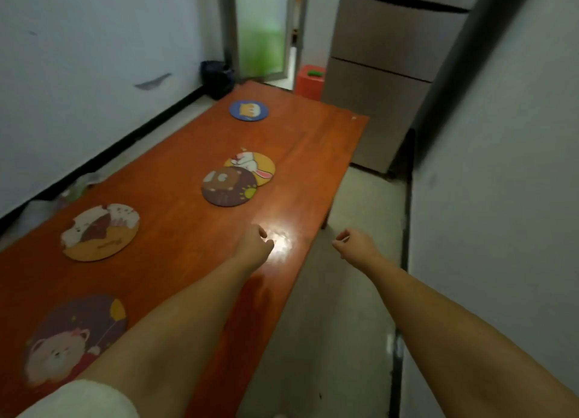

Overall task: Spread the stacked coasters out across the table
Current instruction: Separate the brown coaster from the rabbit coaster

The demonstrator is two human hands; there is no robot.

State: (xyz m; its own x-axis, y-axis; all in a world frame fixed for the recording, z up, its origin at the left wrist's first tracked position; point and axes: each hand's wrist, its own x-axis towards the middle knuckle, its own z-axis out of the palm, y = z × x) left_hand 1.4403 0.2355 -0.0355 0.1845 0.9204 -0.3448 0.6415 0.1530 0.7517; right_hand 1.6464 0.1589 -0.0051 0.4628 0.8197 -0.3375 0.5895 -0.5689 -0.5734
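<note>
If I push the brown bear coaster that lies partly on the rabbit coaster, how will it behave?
The brown bear coaster looks thin, flat and stiff, so it would probably slide, not roll or tip. The table is glossy, so it may glide easily. Its far edge overlaps the rabbit coaster, which a push might drag along.

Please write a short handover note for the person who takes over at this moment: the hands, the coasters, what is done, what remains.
Left hand: loosely curled over the table, holding nothing. Right hand: curled, empty, past the table's edge above the floor.
Lying separately: blue coaster at the far end, cat coaster, pink bear coaster nearest.
Left: the brown bear coaster overlaps the rabbit coaster; separate these two.
</note>
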